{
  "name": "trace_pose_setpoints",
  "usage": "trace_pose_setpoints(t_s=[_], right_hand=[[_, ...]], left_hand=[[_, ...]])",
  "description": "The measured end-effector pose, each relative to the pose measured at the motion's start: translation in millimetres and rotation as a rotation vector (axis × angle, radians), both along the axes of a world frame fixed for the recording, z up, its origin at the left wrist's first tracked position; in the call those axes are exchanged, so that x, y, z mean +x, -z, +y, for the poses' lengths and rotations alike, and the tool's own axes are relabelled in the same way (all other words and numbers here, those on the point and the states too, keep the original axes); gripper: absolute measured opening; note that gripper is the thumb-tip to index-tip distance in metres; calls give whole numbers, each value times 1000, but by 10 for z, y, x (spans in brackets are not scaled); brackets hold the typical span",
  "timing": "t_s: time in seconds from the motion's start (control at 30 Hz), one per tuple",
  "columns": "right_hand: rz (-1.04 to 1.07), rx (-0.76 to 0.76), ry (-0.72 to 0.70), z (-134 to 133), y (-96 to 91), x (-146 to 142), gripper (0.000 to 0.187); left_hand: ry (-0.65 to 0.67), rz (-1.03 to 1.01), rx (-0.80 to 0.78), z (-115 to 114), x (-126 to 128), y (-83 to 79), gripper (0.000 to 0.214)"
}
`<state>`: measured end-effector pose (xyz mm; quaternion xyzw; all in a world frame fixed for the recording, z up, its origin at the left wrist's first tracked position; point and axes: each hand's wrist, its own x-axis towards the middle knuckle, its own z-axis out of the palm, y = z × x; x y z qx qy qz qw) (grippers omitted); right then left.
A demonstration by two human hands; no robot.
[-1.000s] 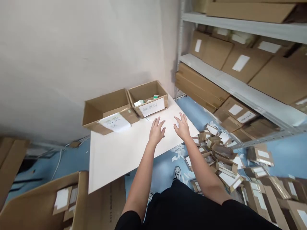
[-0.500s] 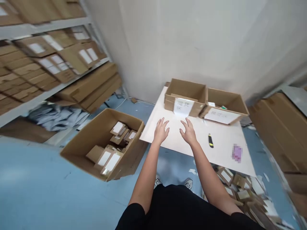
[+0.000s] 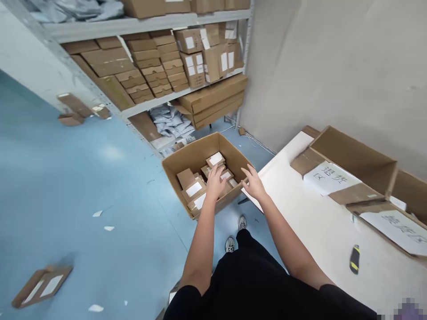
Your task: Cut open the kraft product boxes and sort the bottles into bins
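Observation:
A large open carton (image 3: 180,178) stands on the floor left of the table, with several small labelled boxes (image 3: 194,189) inside. Over its near side hovers my left hand (image 3: 215,182), fingers apart and holding nothing. My right hand (image 3: 254,183) is near the carton's right edge and the table corner, also empty with spread fingers; whether it touches the rim I cannot tell. On the white table (image 3: 293,195) sit two open cardboard boxes, a nearer-to-me-left one (image 3: 353,146) and a right one (image 3: 412,191), both with handwritten paper signs. A black and yellow utility knife (image 3: 355,259) lies before them.
Metal shelving (image 3: 160,24) along the back left carries stacked boxes, with grey mailing bags (image 3: 171,121) underneath. A flattened carton (image 3: 42,286) and paper scraps (image 3: 109,228) lie on the blue floor. A pixelated patch (image 3: 408,309) covers something at the table's lower right.
My view has turned left, so the table shifts right in the picture. My hands have gone from above the table to the floor carton, still open and empty.

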<state>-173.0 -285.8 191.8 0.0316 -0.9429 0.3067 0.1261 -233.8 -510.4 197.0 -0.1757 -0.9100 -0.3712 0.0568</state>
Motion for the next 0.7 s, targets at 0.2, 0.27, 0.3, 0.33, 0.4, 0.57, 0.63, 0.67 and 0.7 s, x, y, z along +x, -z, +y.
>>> trace_pose_setpoints(t_s=[0.2, 0.27, 0.3, 0.33, 0.4, 0.57, 0.63, 0.67, 0.7], right_hand=[[-55, -4, -128, -293, 131, -776, 63], [-63, -7, -164, -314, 163, -1060, 64], [-67, -11, -179, -308, 173, -1205, 64], [-72, -15, -189, -292, 179, -1353, 65], [-84, -29, -200, -236, 189, -1650, 65], [-124, -78, -227, -88, 295, -2353, 64], [-148, -97, -245, -78, 385, -2591, 63], [-163, -105, -256, -88, 437, -2696, 63], [-180, -111, -270, -109, 491, -2790, 63]], left_hand=[[-140, -51, -26, -376, -394, 132, 49], [-181, -67, -45, -408, -597, 142, 49], [-200, -79, -53, -407, -710, 140, 49], [-215, -93, -59, -395, -829, 135, 49], [-229, -118, -68, -348, -1074, 122, 49], [-255, -182, -102, -249, -1632, 163, 48], [-284, -218, -120, -285, -1791, 245, 48], [-300, -238, -129, -325, -1848, 303, 49], [-318, -257, -138, -379, -1887, 372, 49]])
